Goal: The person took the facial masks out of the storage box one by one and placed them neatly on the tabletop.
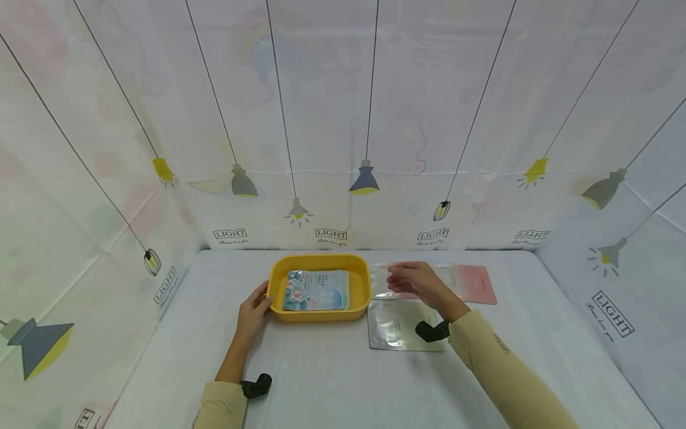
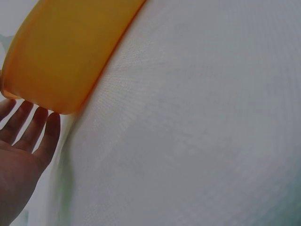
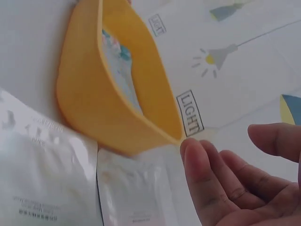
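While the left hand (image 1: 252, 313) touches the yellow tray (image 1: 321, 317), the empty right hand (image 1: 423, 283) hovers

Fairly straight left fingers meet the tray's left end. Loosely curved, the right hand hides where silvery foil (image 1: 379, 282) meets the pink packet (image 1: 479, 284): one piece or two, I cannot tell. Its wrist overlaps the pale packet (image 1: 393, 325). Inside the tray, the floral packet (image 1: 317, 290) leaves room rightward; tabletop (image 1: 343, 381) spreads in front.
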### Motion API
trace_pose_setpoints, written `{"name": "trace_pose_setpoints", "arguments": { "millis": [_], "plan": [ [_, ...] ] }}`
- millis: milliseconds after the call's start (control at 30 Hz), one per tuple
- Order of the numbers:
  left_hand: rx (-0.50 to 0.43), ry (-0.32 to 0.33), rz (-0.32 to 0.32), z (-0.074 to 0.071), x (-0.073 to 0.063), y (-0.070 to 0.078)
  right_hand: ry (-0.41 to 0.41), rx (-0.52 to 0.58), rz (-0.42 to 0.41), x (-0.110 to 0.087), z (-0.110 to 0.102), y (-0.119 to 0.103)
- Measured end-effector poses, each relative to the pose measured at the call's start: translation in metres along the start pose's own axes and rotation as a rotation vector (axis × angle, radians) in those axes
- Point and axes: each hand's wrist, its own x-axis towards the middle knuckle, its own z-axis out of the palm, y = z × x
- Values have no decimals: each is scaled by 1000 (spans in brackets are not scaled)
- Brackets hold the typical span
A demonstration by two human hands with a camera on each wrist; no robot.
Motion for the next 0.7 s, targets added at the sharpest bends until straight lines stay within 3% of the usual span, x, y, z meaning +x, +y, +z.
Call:
{"name": "trace_pose_setpoints", "arguments": {
  "millis": [700],
  "plan": [
    [17, 13, 1, 1, -1, 1, 43, -14, 109, 39, 75, -27]
  ]
}}
